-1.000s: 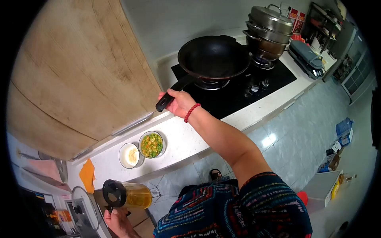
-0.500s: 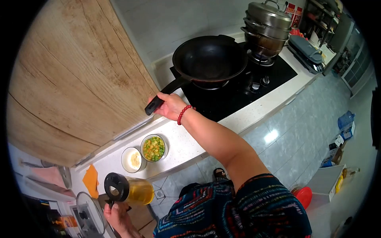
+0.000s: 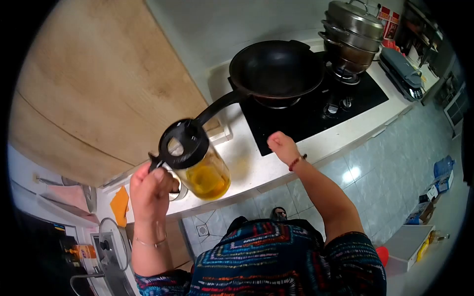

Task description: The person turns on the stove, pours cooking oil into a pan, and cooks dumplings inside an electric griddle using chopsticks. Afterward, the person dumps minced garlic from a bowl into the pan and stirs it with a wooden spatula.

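Observation:
My left hand [image 3: 152, 190] is closed around the handle of a glass oil jug [image 3: 210, 175] with a black lid. Yellow oil fills its lower part, and the jug is tilted above the counter. Part of a glass bowl [image 3: 178, 193] shows behind it; the rest is hidden. My right hand [image 3: 282, 146], fingers curled and holding nothing visible, hovers by the front edge of the black gas stove [image 3: 316, 116]. A black wok [image 3: 276, 71] sits on the left burner, its long handle pointing toward the jug and partly covered by the lid.
A stacked metal steamer [image 3: 350, 42] stands on the other burner. Beyond the stove is a grey appliance [image 3: 400, 71]. On the left are a wooden cabinet door [image 3: 108, 74], an orange cloth [image 3: 119, 206] and a glass pot lid [image 3: 112, 241].
My right hand has let go of the wok handle and moved right, toward the stove's front edge. My left hand has raised the oil jug up and right, over the bowls.

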### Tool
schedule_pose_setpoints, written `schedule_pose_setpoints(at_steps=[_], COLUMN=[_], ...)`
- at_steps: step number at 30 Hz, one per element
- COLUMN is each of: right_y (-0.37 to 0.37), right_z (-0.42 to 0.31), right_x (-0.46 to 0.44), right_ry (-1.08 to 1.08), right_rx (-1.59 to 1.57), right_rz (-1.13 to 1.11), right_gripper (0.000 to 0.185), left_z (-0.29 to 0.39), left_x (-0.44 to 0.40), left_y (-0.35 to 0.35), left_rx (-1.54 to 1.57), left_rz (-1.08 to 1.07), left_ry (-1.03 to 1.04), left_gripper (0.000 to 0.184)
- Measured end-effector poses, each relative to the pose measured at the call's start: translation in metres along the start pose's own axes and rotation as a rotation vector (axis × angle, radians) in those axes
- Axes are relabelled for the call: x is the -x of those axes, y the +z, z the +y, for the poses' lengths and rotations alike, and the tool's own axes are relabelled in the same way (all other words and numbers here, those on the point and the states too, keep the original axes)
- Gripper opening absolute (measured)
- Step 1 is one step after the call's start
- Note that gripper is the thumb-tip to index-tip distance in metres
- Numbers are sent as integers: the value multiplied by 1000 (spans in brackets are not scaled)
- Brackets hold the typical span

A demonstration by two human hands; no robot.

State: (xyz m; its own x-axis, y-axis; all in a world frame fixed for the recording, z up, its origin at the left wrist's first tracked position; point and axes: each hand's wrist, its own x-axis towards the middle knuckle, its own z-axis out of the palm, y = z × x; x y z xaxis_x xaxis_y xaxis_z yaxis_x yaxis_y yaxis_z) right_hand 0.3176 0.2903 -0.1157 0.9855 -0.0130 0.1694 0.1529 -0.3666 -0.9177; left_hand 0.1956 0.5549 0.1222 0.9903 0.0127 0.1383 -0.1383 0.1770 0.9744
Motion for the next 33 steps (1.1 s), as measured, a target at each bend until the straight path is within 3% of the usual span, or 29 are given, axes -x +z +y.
schedule_pose_setpoints(at_steps=[4,9,14,16,19,24,26,33], right_y=[-41,-39,-38,-38,-38,-39,-40,-42], right_z=[13,23,26,28,30,30,30,28], right_x=[25,29,27,27,27,27,27,27], right_ry=[15,-204,-250,-285,-298,-305,-307,-330], right_rx=[327,545,578,577,564,572,563,524], right_rz=[35,27,55,77,96,103,101,107], right_gripper=[13,13,13,12,12,11,11,10], left_z=[10,30,40,43,31,18,24,9], left_x=[-55,-122,-181,-196,-229,-263,-263,-286], left_y=[34,93,133,153,169,175,188,189], left_rx=[-44,-260,-588,-962,-1168,-1188,-1368,-1461], left_rz=[-136,-95,-107,-62,-69,-82,-83,-81], left_ry=[0,10,57,86,199,255,102,154], left_gripper=[19,23,27,25,26,29,44,43])
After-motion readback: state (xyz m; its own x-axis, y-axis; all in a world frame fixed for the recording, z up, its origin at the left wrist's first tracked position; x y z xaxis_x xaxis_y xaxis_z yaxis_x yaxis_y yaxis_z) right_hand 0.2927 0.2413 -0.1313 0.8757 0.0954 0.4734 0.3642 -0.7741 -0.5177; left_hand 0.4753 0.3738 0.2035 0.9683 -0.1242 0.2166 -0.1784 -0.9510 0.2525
